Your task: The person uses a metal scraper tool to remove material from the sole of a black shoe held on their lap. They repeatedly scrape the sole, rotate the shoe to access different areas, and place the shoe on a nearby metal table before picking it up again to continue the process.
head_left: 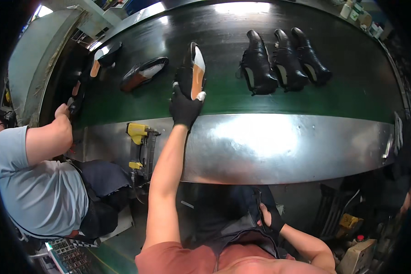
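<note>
My left hand (186,106), in a black glove with white wraps on the fingertips, reaches over the conveyor belt. It is closed around the near end of a black shoe (198,75) whose sole side faces up, showing a white and a tan part. My right hand (272,218), in a dark glove with bare fingertips showing, stays low by my lap against the dark apron (242,228). Its fingers look curled, and whatever they may hold is hidden. Left of the held shoe, another black shoe (144,73) lies tilted on the belt with its sole side showing.
Several black shoes (259,68) stand at the right on the green belt (223,102). A yellow and black nail gun (141,141) lies on the metal ledge (260,150). At the left a co-worker (45,182) in a light blue shirt reaches to the belt, near more shoe parts (96,68).
</note>
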`<state>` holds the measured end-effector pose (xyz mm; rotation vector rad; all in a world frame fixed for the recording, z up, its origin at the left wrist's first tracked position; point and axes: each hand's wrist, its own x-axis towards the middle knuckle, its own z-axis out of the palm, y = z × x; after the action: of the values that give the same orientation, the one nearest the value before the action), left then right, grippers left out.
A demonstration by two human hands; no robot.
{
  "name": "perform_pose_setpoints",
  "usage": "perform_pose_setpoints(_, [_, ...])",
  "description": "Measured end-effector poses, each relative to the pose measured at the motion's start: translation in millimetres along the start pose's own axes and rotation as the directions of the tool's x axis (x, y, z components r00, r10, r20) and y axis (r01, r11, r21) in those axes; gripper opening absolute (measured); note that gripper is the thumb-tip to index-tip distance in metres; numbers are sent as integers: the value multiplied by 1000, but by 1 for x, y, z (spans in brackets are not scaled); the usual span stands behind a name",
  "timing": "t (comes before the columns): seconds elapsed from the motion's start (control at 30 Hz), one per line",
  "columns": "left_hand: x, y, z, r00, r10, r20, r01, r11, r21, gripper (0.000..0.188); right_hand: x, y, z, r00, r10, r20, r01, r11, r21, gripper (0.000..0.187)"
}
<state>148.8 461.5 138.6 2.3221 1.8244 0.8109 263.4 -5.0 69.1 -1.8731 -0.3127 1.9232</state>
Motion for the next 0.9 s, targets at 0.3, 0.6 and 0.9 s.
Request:
perform_pose_setpoints(0.3, [-39,-47,-80,803,238,546,-147,968,-205,57,-15,22,18,911,-371,-180,395,910,127,51])
perform_pose_setpoints(0.6, [-272,-109,-266,703,245,667,504,490,-711,81,-82,58,23,924,-315,-216,357,913,198,71])
perform_pose_setpoints(0.9, [-333,20,-167,872,468,147,-70,414,-908,21,-154,36,52,846,-506,-165,529,836,145,55])
